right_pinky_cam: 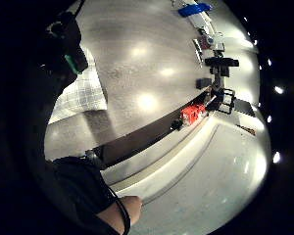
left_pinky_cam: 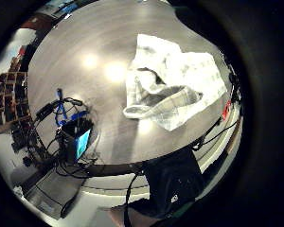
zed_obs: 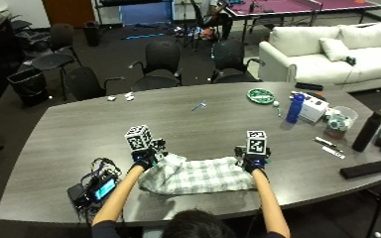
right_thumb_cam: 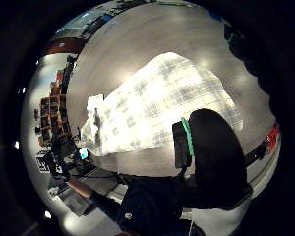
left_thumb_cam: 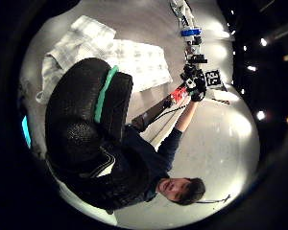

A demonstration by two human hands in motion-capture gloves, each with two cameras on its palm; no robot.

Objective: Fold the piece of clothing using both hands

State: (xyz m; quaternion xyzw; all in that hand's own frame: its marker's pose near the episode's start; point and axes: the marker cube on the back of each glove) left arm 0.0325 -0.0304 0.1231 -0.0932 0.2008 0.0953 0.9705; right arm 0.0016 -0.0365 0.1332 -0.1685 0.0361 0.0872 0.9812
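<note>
Lying btwn both hands (zed_obs: 146, 156) (zed_obs: 252, 161): plaid garment (zed_obs: 200, 175), on table (zed_obs: 78, 129).

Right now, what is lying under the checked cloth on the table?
Under the checked cloth only the grey table shows, bare around its edges. The cloth is bunched near the left hand; whatever its folds may cover cannot be seen.

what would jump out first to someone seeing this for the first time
A pale checked piece of clothing lies rumpled on the grey table, near the edge by the person. The left hand and right hand, both in black gloves, sit at its two far corners. A blue bottle stands further off on the right.
</note>
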